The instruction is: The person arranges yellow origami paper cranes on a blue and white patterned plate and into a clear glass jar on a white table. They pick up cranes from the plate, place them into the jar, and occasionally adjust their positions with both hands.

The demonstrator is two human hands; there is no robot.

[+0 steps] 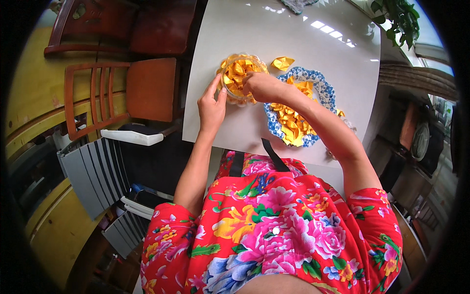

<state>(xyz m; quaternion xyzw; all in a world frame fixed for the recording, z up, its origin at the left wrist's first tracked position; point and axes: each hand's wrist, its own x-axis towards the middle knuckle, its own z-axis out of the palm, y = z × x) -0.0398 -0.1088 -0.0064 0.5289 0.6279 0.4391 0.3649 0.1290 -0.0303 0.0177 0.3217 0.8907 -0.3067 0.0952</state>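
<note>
My left hand (212, 108) wraps its fingers and thumb around the near left side of a clear plastic jar (240, 97). Gold folded-paper ingots (235, 70) fill the jar up to around its round mouth. Over the right part of that mouth is my right hand (262, 87), its fingertips down among the ingots and partly hidden. Whether it pinches one cannot be seen. A blue-and-white patterned plate (326, 90) with a scalloped edge lies beneath my right forearm, heaped with more gold paper pieces (293, 123). One loose gold ingot (282, 63) rests between jar and plate.
The white glossy table (231, 128) ends just before my body. Small objects, partly behind my right forearm, lie right of the plate. A cloth (299, 5) is at the far edge. Wooden chairs (150, 90) stand left, and a leafy plant (402, 22) hangs upper right.
</note>
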